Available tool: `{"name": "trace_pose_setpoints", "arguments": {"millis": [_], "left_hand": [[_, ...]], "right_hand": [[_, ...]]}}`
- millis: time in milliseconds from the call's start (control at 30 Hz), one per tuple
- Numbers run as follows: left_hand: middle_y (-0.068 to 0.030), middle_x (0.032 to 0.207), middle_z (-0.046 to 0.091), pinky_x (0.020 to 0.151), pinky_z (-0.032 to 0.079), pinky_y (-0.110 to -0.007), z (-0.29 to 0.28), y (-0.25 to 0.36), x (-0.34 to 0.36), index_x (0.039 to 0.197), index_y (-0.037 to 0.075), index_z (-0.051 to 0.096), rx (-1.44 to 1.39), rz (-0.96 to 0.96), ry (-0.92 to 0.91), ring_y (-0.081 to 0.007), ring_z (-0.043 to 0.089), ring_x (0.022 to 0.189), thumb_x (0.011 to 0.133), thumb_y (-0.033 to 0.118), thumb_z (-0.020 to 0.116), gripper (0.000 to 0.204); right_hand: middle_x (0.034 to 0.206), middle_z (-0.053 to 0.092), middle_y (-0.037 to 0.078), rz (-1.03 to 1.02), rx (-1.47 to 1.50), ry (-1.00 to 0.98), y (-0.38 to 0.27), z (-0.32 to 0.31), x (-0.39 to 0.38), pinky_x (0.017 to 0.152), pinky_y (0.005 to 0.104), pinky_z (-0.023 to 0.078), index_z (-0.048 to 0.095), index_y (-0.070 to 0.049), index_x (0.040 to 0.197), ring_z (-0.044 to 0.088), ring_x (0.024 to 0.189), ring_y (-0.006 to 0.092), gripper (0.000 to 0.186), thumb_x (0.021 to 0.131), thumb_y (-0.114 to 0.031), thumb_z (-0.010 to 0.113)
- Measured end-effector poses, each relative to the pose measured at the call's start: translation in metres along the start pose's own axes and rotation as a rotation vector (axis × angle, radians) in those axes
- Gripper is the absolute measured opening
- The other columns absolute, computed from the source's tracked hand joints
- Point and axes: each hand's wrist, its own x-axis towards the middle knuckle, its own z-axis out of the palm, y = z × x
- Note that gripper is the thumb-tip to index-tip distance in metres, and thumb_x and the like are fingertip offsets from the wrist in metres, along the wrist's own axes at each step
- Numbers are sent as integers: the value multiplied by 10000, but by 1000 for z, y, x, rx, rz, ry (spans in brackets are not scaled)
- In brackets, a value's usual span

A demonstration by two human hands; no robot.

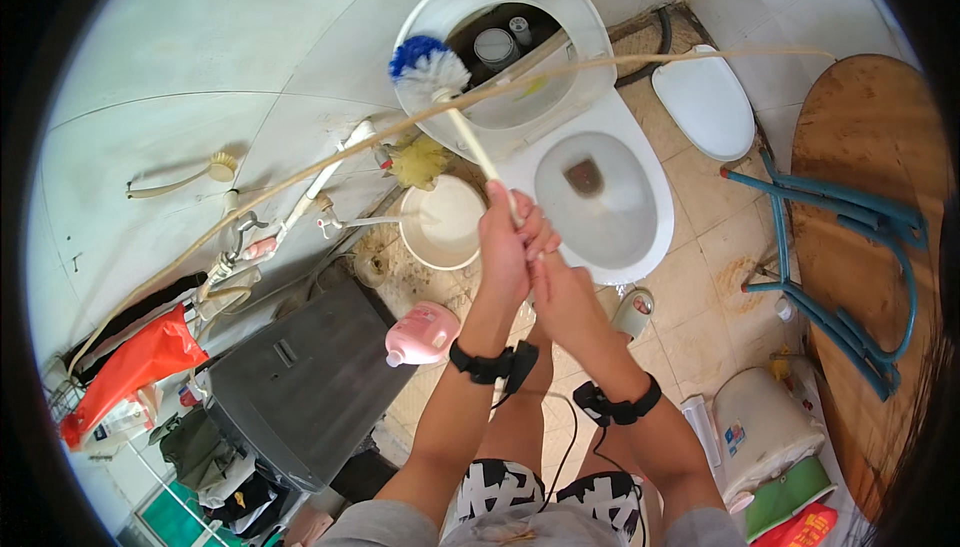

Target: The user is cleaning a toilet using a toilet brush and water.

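Observation:
My left hand [504, 247] is wrapped around the pale handle of a toilet brush [468, 137]. Just below it, my right hand [562, 297] closes on the lower end of the same handle. The brush points up and to the left, its round head of blue and white bristles in front of the raised toilet seat [592, 17]. Whether the bristles touch the seat, I cannot tell. Beyond my right hand is the white toilet bowl [655, 207], with a dark brownish patch at its drain. Both wrists wear black straps.
Left of my hands stand a white bucket [440, 232], a pink bottle [422, 333] and a dark grey box-like appliance [300, 377]. A thin tan hose or cord [330, 159] crosses the view. On the right are a white lid [705, 102] and a wooden folding table [870, 147] with blue legs.

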Motion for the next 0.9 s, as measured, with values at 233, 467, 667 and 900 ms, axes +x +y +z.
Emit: {"name": "trace_pose_setpoints", "arguments": {"millis": [233,467,667,900], "left_hand": [[58,534,250,474,338,-254,39,16,33,741,127,395,126,-41,-101,-79,237,398,998,535,340,486],[50,553,257,489,345,-254,-71,-55,2,721,134,374,-17,-60,131,-85,243,424,983,571,344,510],[34,553,260,495,352,-266,-71,-90,13,721,125,366,59,-76,201,-104,251,435,982,578,332,523],[33,526,255,485,355,-269,-46,-50,14,721,107,362,93,83,83,-96,242,405,985,570,328,535]], "right_hand": [[651,559,305,54,143,97,-22,-26,37,549,548,441,533,35,1004,564,609,490,219,958,-168,466],[637,576,288,148,-97,-154,57,42,-20,564,555,460,516,26,1157,588,615,483,312,963,-212,460],[691,585,301,189,-53,-127,74,26,-21,579,529,454,506,23,1211,589,659,486,320,975,-181,433],[743,564,337,0,17,-63,68,30,-4,585,540,438,535,51,1116,556,671,499,297,963,-192,458]]}}
